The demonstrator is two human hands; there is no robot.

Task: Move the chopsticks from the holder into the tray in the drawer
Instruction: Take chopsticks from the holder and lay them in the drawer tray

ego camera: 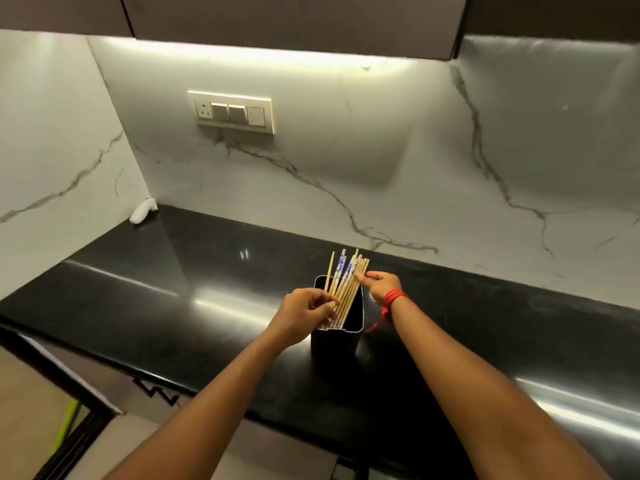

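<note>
1. Forearms reach in from the near edge of the bench (138, 299), both bare, the right one wearing a red thread (393, 299) tied at the wrist.
2. Just past the bench's near edge stands the holder (337, 336), a dark, squarish, upright container, roughly midway along the bench.
3. Over the holder's near-left rim, the left hand (304, 315) has its grip curled narrow, fingertips pinched against the lower stretch of the chopsticks (346, 285); it looks to be holding a few of them, though how many I cannot tell.
4. At the holder's far-right rim, the right hand (381, 285) has its grip closed on the upper ends of the plain wooden sticks, thumb and fingers touching them.
5. Those chopsticks are all in the holder, leaning toward the far right: several plain wooden ones and at least two white ones with blue patterning.
6. Farther off, a small white object (143, 210) lies in the far-left corner of the bench, and a switch plate (231, 111) sits on the marble wall behind.
7. Judged step: gathering the sticks into a bundle, before any lift. Neither drawer nor tray is in view.
8. Next move likely calls for squeezing the bundle together, drawing it straight up clear of the rim, and keeping strays from slipping out.
</note>
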